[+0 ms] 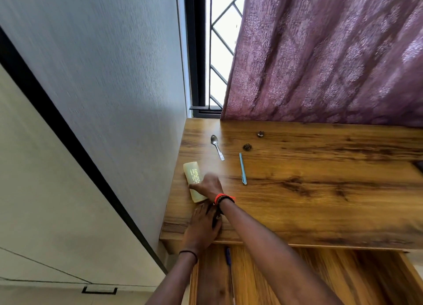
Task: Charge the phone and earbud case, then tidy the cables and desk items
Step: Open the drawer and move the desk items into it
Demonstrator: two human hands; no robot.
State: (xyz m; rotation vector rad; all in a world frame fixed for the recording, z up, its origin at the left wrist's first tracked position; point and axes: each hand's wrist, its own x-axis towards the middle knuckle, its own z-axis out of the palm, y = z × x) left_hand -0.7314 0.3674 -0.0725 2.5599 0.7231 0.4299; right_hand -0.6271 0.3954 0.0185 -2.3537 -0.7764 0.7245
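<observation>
A pale yellow roll with printed text (193,178) lies at the left edge of the wooden desk (320,190). My right hand (209,185), with orange and black bands at the wrist, lies over the roll's near half, thumb across it and fingers curved round it. My left hand (202,227) rests flat on the desk's front left corner with straight fingers. A dark strand (215,219) runs beside those fingers; I cannot tell what it is. No phone, earbud case or charger shows plainly.
A metal spoon (217,147), a blue pen (242,168) and two small dark round items (247,147) (260,134) lie on the desk. A dark object (419,167) is cut off at the right edge. A purple curtain (320,52) hangs behind; a wall (103,75) stands left.
</observation>
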